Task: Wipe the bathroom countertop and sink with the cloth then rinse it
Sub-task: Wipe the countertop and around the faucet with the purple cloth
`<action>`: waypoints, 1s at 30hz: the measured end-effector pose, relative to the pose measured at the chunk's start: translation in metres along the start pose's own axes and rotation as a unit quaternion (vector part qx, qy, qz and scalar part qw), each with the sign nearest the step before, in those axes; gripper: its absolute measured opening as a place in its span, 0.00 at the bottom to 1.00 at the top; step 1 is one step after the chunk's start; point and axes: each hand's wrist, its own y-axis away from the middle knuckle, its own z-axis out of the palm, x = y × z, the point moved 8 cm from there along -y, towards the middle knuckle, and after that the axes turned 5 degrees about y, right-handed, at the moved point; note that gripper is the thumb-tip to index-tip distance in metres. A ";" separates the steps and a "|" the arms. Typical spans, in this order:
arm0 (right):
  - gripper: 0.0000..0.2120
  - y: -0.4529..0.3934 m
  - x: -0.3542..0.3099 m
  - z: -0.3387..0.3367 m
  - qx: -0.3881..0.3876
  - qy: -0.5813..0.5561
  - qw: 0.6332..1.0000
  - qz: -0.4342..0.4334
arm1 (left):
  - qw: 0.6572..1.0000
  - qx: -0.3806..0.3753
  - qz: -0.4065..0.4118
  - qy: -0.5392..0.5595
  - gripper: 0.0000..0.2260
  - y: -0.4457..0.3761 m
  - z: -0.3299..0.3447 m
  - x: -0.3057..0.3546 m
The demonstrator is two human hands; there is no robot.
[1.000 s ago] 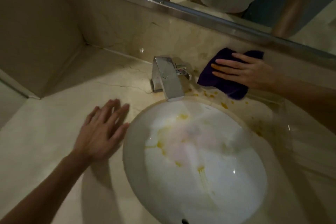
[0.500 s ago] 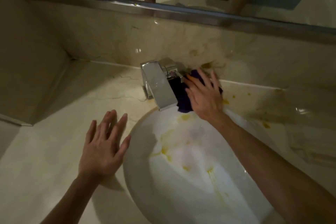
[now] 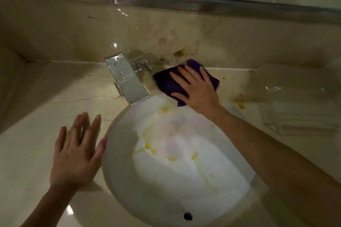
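Note:
A purple cloth (image 3: pixel 167 83) lies flat on the beige marble countertop (image 3: pixel 36 116), just right of the chrome tap (image 3: pixel 127 81) and behind the sink's rim. My right hand (image 3: pixel 197 90) presses down on the cloth with fingers spread. My left hand (image 3: pixel 77 151) rests flat and empty on the countertop, at the left edge of the white oval sink (image 3: pixel 177 171). Yellow smears streak the sink bowl, and yellow-brown spots (image 3: pixel 239 99) mark the countertop right of the cloth. A brownish stain (image 3: pixel 179 53) sits on the backsplash above the cloth.
A clear tray holding folded white towels (image 3: pixel 299 114) stands on the countertop at the right. A mirror with a metal frame (image 3: pixel 166 0) runs along the top of the backsplash. The sink's overflow hole (image 3: pixel 187 216) is at its near rim.
My right hand slid the cloth from far right in against the tap, then back out a little to the right. My left hand stayed flat beside the sink.

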 end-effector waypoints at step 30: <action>0.34 0.121 0.097 -0.006 -0.077 0.010 0.965 0.250 | 1.000 -0.002 0.015 -0.010 0.29 -0.001 0.004 -0.002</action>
